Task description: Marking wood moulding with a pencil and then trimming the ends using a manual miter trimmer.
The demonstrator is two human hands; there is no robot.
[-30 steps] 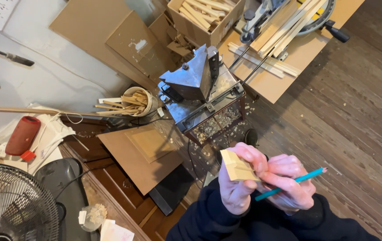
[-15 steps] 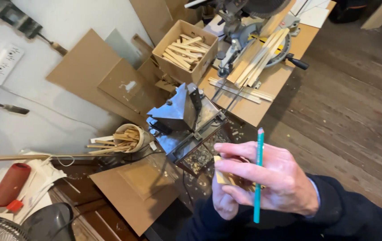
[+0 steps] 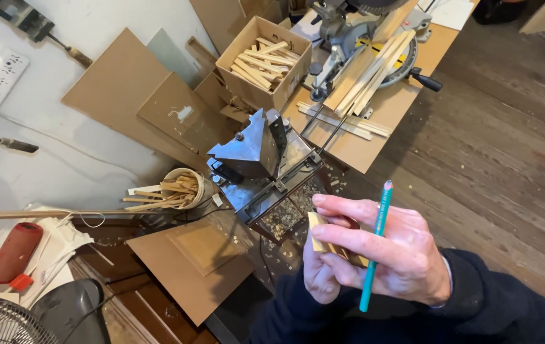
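While the right hand (image 3: pixel 406 261) lies across the front w/ fingers stretched leftward, it pinches a teal pencil (image 3: pixel 374 245) that stands nearly upright, tip down. Behind it the left hand (image 3: pixel 320 274) curls around a small pale wood block (image 3: pixel 323 239), thumb and fingers pressed onto it; the block shows only partly btwn the two hands, near the lower middle of the view. Both sleeves are dark.

Just beyond the hands stands a metal machine (image 3: pixel 259 159) w/ a pointed hood, wood chips scattered under it. Left of it, a round tub of wood offcuts (image 3: pixel 180 190). Farther back, a cardboard box (image 3: pixel 263 60) full of pale sticks, and beside it a mitre saw (image 3: pixel 361 38) on a board counter (image 3: pixel 361 143) w/ long strips laid across. Brown panels lean on the white wall.
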